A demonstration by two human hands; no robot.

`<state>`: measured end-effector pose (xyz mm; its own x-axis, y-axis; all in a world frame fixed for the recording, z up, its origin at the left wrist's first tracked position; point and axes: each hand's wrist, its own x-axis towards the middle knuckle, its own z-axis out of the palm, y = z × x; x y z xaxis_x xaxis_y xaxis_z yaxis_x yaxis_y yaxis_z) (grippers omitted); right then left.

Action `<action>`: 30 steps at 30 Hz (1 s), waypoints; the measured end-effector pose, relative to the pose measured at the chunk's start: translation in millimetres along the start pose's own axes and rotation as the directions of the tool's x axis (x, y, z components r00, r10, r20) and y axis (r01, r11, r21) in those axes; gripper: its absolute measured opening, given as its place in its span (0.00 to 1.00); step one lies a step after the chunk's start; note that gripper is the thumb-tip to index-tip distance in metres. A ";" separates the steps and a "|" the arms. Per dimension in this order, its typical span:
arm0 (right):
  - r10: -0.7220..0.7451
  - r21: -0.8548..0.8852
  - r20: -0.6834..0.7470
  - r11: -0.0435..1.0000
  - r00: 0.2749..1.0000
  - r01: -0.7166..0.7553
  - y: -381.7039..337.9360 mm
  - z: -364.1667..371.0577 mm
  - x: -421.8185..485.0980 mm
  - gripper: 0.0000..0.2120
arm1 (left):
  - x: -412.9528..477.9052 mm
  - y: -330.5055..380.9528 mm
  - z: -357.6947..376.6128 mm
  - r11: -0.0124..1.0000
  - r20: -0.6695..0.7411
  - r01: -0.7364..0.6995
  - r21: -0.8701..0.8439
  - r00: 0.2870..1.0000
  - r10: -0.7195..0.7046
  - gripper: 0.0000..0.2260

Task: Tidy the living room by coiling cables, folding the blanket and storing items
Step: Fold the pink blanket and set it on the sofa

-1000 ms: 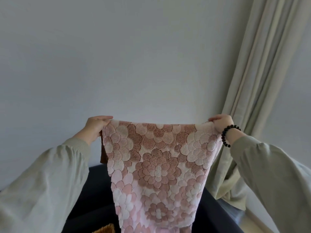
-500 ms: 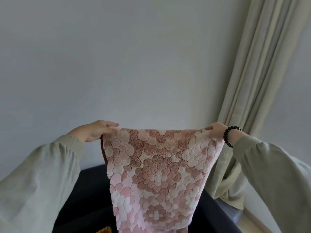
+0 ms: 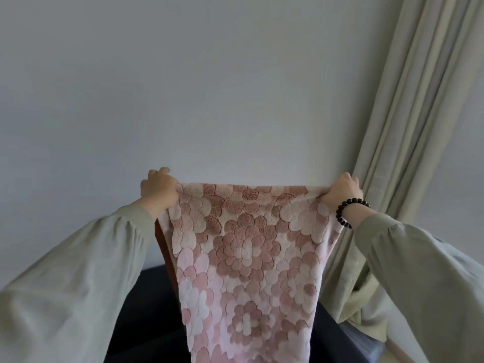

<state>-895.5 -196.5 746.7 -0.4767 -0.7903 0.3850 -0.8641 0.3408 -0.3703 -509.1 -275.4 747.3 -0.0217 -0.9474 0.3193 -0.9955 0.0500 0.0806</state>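
Our left hand [image 3: 157, 191] and right hand [image 3: 341, 191] each grip a top corner of the pink, flower-textured plush blanket [image 3: 243, 258], stretching its upper edge level between them. Its long axis hangs straight down from both hands, equally near each, toward the dark navy sofa [image 3: 146, 310] below. We judge the next fold brings corner to corner, with the pale green pleated curtain [image 3: 419, 127] just to the right.

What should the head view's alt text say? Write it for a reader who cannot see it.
The left hand and the right hand hold a pink flower-patterned blanket up by its top corners, hanging before a plain wall. A pale curtain hangs at the right, a dark sofa below.
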 end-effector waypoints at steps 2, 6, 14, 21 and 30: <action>-0.047 -0.063 -0.061 0.997 0.997 0.043 -6.4 -8.0 4.9 0.06 | 7.7 4.1 -10.5 0.996 -0.106 0.015 -0.093 0.994 -0.025 0.16; -0.061 -0.083 -0.088 0.995 0.994 0.054 -27.1 -22.5 16.8 0.12 | 20.3 12.7 -32.9 0.961 -0.214 0.017 -0.276 0.974 -0.078 0.12; 0.022 0.147 -0.181 0.989 0.983 0.005 -60.4 -54.9 33.4 0.08 | 45.4 11.4 -79.9 0.895 -0.447 -0.046 -0.443 0.877 -0.177 0.10; 0.070 0.076 0.129 0.994 0.989 -0.081 -58.1 -36.8 29.4 0.15 | 37.7 13.4 -61.4 0.973 0.119 0.094 -0.210 0.990 -0.070 0.09; 0.081 0.317 0.661 0.871 0.746 -0.376 -43.7 -19.7 11.3 0.16 | 9.9 30.1 -50.7 0.745 0.486 0.337 -0.576 0.874 -0.020 0.18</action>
<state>-866.3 -210.3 783.9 -0.3192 -0.8985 -0.3013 -0.5221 0.4320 -0.7354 -534.6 -267.3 800.7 -0.0443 -0.9824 -0.1812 -0.6957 -0.0999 0.7114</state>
